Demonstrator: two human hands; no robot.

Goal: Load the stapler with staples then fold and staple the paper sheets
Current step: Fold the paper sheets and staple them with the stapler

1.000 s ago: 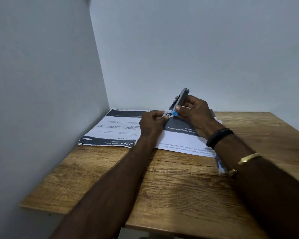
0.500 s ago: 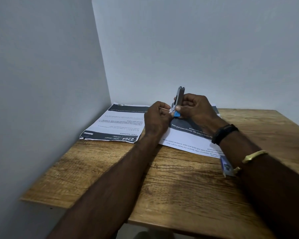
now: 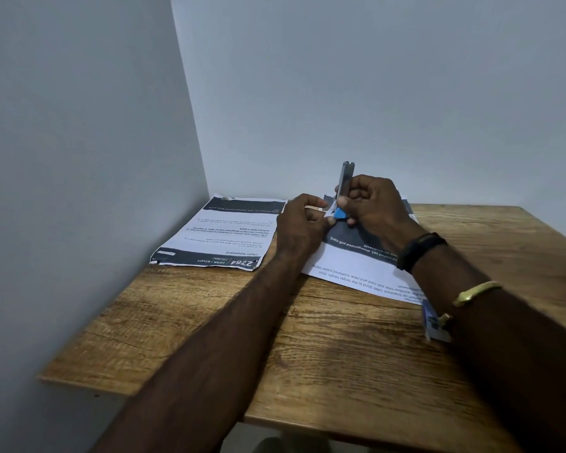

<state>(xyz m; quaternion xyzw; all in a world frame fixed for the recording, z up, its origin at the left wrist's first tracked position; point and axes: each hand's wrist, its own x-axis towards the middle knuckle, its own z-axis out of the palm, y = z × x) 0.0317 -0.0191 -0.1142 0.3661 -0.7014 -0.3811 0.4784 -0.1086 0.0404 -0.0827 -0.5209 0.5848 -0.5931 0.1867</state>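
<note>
Stapler (image 3: 346, 183) now upright, left hand (image 3: 303, 223) pinching staples (image 3: 315, 207)

Right hand (image 3: 373, 207) gripping upright stapler (image 3: 347, 178), left hand (image 3: 300, 223) pinching, perhaps, staples (image 3: 314, 208)

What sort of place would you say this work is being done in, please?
Probably a small indoor desk or study corner: a wooden table set into the corner of two plain walls, printed paper sheets lying on it, and a stapler gripped in the right hand.

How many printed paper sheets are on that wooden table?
2: the left sheet lies uncovered; the right sheet lies beside it, partly under the right hand. Others may be hidden beneath.
</note>
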